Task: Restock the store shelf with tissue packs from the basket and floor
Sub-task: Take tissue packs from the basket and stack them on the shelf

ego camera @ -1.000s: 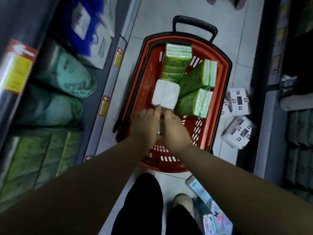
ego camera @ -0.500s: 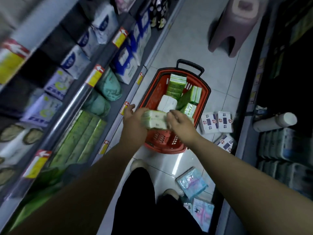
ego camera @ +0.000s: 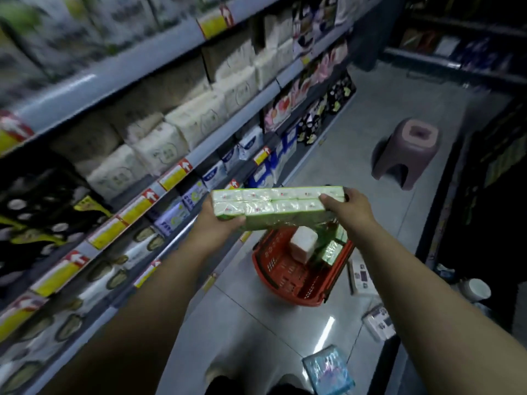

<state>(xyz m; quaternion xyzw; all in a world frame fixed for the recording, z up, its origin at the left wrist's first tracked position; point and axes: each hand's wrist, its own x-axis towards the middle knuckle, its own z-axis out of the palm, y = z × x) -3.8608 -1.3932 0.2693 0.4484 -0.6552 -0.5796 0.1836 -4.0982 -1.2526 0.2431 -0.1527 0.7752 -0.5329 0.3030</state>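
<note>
Both hands up in front of me. The long green tissue pack lies crosswise between them, level, held at its two short ends. Left hand grips the left end, thumb curled over the near face, the rest of the fingers hidden under the pack. Right hand clamps the right end, thumb on top, fingers wrapped round the far edge. The pack is in the air, just beside the shelf on my left and touching none of it, with the middle of the wrapper bare between the two grips. Directly under the pack on the floor sits the red basket, holding one white pack and some green packs towards its right side. White printed packs lie on the tiles just right of the basket, and a blue pack lies nearer my feet. A pink stool stands further down the aisle.
</note>
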